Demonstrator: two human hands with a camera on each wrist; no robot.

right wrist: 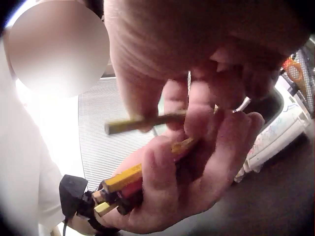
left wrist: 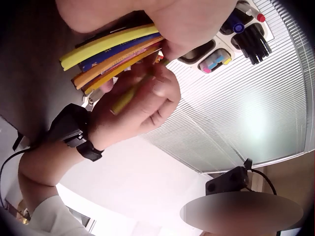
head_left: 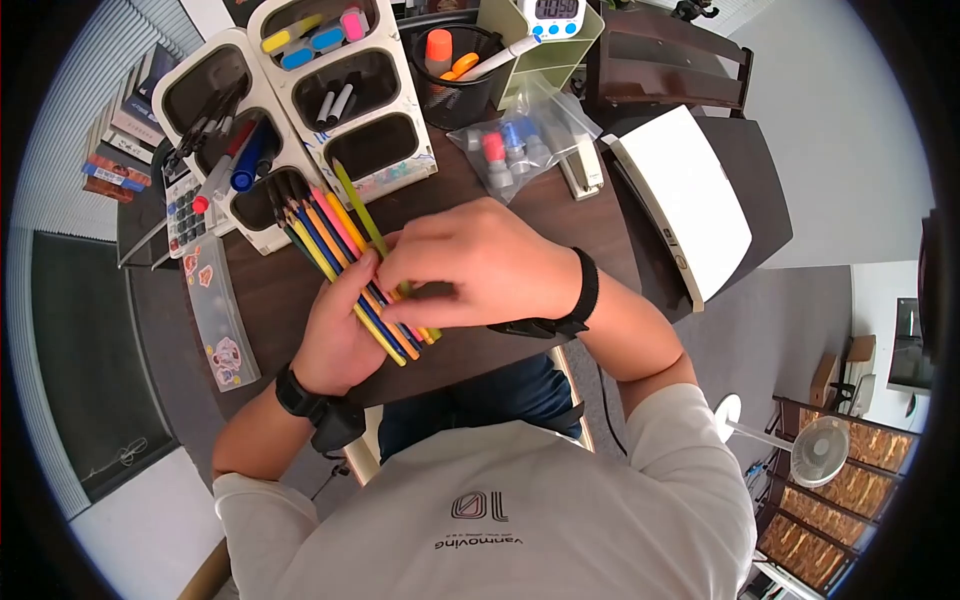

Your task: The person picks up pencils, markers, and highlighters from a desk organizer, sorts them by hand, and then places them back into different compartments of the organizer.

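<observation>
My left hand (head_left: pixel 332 338) grips a bundle of colored pencils (head_left: pixel 322 238), yellow, blue, orange and pink among them, slanting above the table. The thumb lies across the bundle. Over its right side is my right hand (head_left: pixel 490 262), pinching a yellow-green pencil (head_left: pixel 359 205) between thumb and fingers. In the right wrist view this green pencil (right wrist: pixel 142 122) stands apart from the bundled pencils (right wrist: pixel 125 179) at its blunt end. Below the bundle in the left wrist view, the right hand (left wrist: pixel 142 105) curls around the same pencil. Part of the bundle is hidden behind the fingers.
A white pen organizer (head_left: pixel 408 176) with several compartments holds markers and pens. Behind the hands are a black mesh cup (head_left: pixel 455 105), a clear bag (head_left: pixel 530 150) of small bottles and a stapler (head_left: pixel 582 172). A clear sticker-covered case (head_left: pixel 215 315) lies left; a white box-like device (head_left: pixel 685 195) stands right.
</observation>
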